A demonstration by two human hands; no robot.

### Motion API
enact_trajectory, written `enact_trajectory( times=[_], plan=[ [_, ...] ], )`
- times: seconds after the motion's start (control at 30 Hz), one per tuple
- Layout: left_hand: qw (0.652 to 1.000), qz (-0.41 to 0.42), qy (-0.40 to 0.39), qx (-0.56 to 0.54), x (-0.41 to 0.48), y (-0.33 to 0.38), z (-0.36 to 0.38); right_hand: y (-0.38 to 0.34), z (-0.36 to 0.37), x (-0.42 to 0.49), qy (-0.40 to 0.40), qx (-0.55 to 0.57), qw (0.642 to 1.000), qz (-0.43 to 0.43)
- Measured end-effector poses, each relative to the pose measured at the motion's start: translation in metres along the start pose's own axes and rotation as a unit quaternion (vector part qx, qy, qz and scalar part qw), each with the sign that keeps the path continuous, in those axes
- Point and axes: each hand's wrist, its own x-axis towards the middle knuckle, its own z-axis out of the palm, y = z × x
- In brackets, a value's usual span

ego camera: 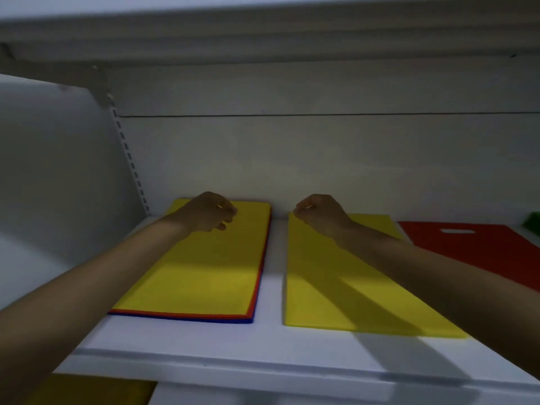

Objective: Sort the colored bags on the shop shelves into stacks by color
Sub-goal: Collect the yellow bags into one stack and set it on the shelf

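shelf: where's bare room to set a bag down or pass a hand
Bare white strip between the mixed stack and the yellow bag; wider bare band along the shelf front edge. Crowded right: yellow bag lies right beside the red bag.

Left hand [211, 212] and right hand [319, 215] fisted (arms outstretched).

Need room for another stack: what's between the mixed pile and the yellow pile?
Head view: only bare white shelf between the mixed pile and yellow pile.

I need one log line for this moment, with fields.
left hand: curled, over mixed stack | right hand: curled, over yellow stack | red bag: far right
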Motion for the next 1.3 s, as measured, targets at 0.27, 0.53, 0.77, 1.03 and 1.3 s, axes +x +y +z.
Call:
enact_trajectory(
  times=[0.27,0.53,0.77,1.03,1.3],
  plan=[
    [0.913,0.011,0.024,0.407,0.002,-0.107,-0.054,-0.024,0.084,-0.009,-0.044,-0.382,0.92,-0.074],
    [0.919,0.009,0.045,0.392,0.009,-0.173,-0.049,-0.007,0.108,-0.018,-0.076,-0.437,0.896,-0.022],
    [0.94,-0.034,0.085,0.329,0.01,-0.179,-0.044,-0.013,0.112,-0.022,-0.067,-0.486,0.871,-0.02],
    [0.942,0.049,0.144,0.299,0.007,-0.185,-0.04,-0.027,0.113,-0.026,-0.023,-0.501,0.862,-0.08],
    [0.972,0.089,0.176,0.126,0.012,-0.177,-0.059,-0.027,0.107,-0.034,0.05,-0.397,0.912,-0.089]
  ],
)
